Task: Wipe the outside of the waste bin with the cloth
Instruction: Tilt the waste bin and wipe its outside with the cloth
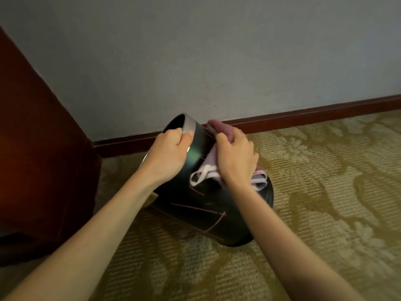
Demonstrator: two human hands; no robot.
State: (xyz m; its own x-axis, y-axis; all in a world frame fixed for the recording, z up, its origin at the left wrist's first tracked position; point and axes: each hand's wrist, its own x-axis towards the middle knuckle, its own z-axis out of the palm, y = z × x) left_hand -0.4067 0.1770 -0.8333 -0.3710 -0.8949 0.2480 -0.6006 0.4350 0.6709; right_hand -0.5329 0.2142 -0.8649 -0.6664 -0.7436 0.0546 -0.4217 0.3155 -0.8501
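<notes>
A black round waste bin (206, 216) with thin pink lines and a silver rim stands tilted to the left on the carpet, its mouth turned up and left. My left hand (168, 154) grips the silver rim, fingers inside the mouth and thumb outside. My right hand (235, 158) presses a folded pink and lilac cloth (205, 173) against the bin's upper side wall. Part of the cloth sticks out past my fingertips near the rim and part hangs below my wrist. The bin's far side is hidden.
A dark red-brown wooden cabinet (36, 159) stands close on the left. A grey wall (217, 61) with a dark wooden skirting board (314, 112) runs right behind the bin. Patterned olive and beige carpet (325, 192) covers the floor to the right and front.
</notes>
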